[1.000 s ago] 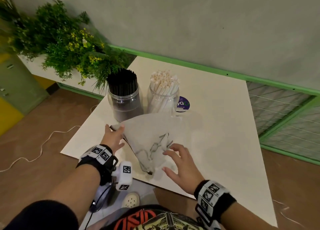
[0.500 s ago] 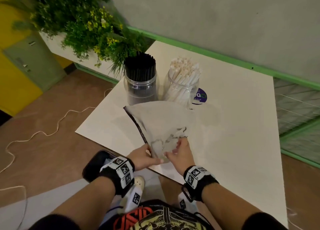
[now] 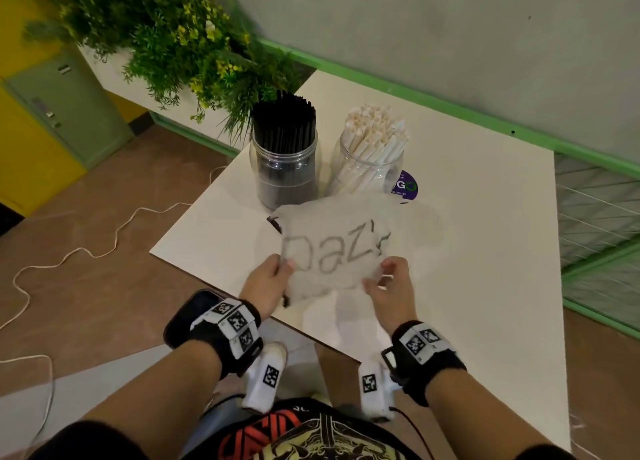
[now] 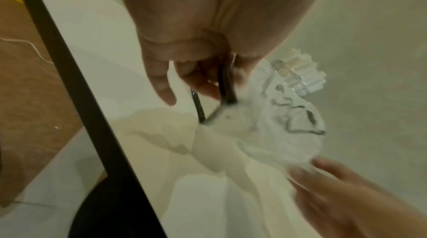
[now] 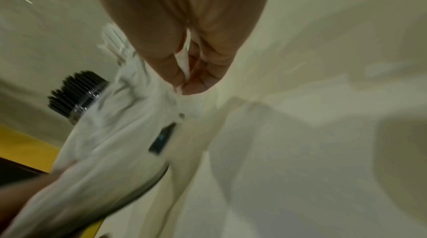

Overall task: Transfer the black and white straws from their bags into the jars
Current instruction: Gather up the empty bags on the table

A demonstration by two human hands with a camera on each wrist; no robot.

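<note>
While both hands pinch its near edge, left hand (image 3: 268, 285) on the black-trimmed corner, right hand (image 3: 391, 288) opposite, frosted empty bag (image 3: 332, 248) held over white table (image 3: 485, 252), behind it black-straw jar (image 3: 284, 169) beside white-straw jar (image 3: 369, 163).

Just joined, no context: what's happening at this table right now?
A person holds an empty translucent bag with printed lettering over the near edge of the white table. The left hand grips its left edge, and the right hand pinches its right edge. Behind the bag, one clear jar holds the black straws, the other the white straws. Both jars look full, so the transfer seems done.
</note>
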